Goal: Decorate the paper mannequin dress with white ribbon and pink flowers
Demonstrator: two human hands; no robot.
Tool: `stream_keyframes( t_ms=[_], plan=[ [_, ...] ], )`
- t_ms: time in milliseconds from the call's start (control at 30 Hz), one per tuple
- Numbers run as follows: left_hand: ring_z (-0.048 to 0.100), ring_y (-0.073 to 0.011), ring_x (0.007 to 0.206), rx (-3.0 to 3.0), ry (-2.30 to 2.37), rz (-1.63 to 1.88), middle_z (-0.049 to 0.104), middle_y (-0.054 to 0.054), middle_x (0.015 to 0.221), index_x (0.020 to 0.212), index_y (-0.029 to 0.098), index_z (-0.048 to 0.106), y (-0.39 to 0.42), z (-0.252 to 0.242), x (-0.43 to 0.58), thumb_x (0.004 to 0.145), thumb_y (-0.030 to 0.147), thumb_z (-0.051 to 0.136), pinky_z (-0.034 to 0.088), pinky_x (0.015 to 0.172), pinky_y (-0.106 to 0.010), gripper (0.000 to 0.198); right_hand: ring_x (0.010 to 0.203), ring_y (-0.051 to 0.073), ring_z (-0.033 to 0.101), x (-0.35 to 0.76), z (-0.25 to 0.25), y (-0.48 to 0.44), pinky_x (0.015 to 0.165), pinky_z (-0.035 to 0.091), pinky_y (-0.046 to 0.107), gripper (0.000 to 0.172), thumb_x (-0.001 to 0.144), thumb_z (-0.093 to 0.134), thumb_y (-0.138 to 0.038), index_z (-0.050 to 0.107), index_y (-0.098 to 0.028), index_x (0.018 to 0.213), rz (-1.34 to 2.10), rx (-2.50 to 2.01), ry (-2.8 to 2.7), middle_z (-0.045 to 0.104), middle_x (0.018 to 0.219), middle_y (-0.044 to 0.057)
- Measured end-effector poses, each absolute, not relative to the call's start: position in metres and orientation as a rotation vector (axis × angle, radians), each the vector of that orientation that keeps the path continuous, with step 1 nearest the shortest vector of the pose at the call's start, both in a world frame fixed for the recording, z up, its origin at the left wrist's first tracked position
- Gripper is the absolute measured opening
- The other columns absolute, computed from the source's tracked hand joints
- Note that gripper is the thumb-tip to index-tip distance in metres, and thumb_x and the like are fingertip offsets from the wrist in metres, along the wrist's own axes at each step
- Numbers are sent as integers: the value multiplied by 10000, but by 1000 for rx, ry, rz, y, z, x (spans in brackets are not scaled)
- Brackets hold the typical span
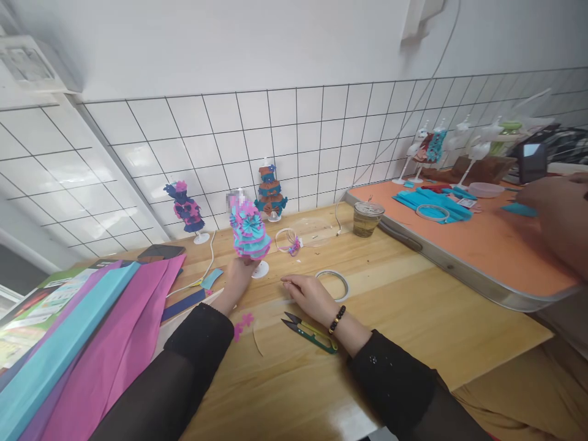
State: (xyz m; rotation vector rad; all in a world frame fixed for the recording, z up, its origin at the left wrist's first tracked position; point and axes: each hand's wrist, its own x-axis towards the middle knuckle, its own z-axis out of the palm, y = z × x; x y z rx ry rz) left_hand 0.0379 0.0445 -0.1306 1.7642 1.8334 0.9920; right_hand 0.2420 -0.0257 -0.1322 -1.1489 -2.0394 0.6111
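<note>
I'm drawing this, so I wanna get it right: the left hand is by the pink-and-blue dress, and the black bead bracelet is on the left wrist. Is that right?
Not quite: the head view shows the black bead bracelet on the right wrist. The left hand is by the pink-and-blue dress.

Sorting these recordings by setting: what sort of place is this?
Probably a small craft workspace, judging by the miniature white stand dressed in pink-and-turquoise ruffles, the green-and-yellow snips with dark pointed blades, and the long pink, purple and turquoise sheets.
</note>
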Motion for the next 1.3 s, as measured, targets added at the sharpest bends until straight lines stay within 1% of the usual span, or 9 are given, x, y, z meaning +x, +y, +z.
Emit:
stream_keyframes(
  t_ms=[167, 333, 467, 567, 1033, 1100, 1200, 1233, 1300],
  plan=[
    [533, -177, 600, 1766, 1821, 1009, 617, -37, 612, 674, 109, 646, 45, -131, 34, 666, 433, 529, 354, 551, -251, 344, 986, 190, 613, 242, -131, -26, 867, 457, 315, 306, 869, 407, -237, 642, -179, 1057, 614, -1158, -2047, 667, 1068, 77],
    [520, -180, 571, 1749, 1852, 1028, 567, -35, 519, 602, 113, 618, 45, -129, 32, 665, 376, 527, 326, 504, -243, 285, 982, 188, 614, 242, -131, -25, 865, 457, 308, 306, 869, 405, -241, 646, -184, 1049, 623, -1156, -2044, 669, 1064, 69],
    [533, -190, 591, 1736, 1862, 1022, 560, -36, 502, 597, 132, 617, 43, -125, 31, 635, 298, 542, 333, 505, -243, 186, 985, 186, 612, 243, -132, -25, 864, 454, 303, 309, 873, 399, -246, 643, -183, 1053, 629, -1147, -2047, 668, 1066, 68],
    [533, -192, 597, 1728, 1867, 1017, 553, -33, 493, 596, 143, 615, 43, -124, 31, 627, 277, 540, 337, 507, -244, 157, 986, 189, 611, 243, -132, -25, 866, 452, 308, 310, 873, 400, -247, 645, -180, 1050, 632, -1150, -2050, 668, 1066, 71],
    [501, -160, 570, 1768, 1889, 980, 520, -8, 481, 608, 121, 607, 44, -126, 30, 649, 311, 519, 327, 490, -224, 214, 965, 184, 613, 244, -132, -24, 839, 442, 280, 292, 869, 418, -247, 647, -168, 1032, 644, -1161, -2042, 673, 1047, 79],
    [497, -160, 571, 1776, 1899, 968, 526, -11, 485, 615, 116, 609, 44, -127, 30, 650, 304, 520, 326, 487, -224, 211, 908, 175, 624, 244, -132, -24, 790, 445, 259, 261, 859, 444, -244, 658, -173, 990, 656, -1174, -2035, 689, 995, 70],
    [496, -163, 577, 1791, 1916, 953, 546, -26, 497, 612, 117, 611, 44, -127, 30, 652, 281, 524, 329, 488, -228, 190, 711, 143, 622, 244, -130, -25, 641, 427, 217, 202, 843, 492, -268, 673, -180, 828, 682, -1214, -2024, 700, 776, 33],
    [498, -165, 581, 1797, 1921, 947, 552, -32, 502, 610, 118, 611, 44, -126, 30, 653, 275, 527, 331, 491, -229, 184, 645, 131, 604, 244, -129, -25, 595, 407, 207, 208, 839, 505, -290, 665, -180, 764, 688, -1231, -2015, 683, 694, 18],
    [503, -168, 590, 1811, 1930, 934, 561, -40, 510, 608, 118, 611, 44, -125, 30, 655, 266, 531, 337, 498, -232, 175, 541, 110, 558, 244, -128, -26, 538, 369, 198, 294, 837, 511, -354, 626, -176, 635, 696, -1261, -1993, 629, 561, -4]
  ],
)
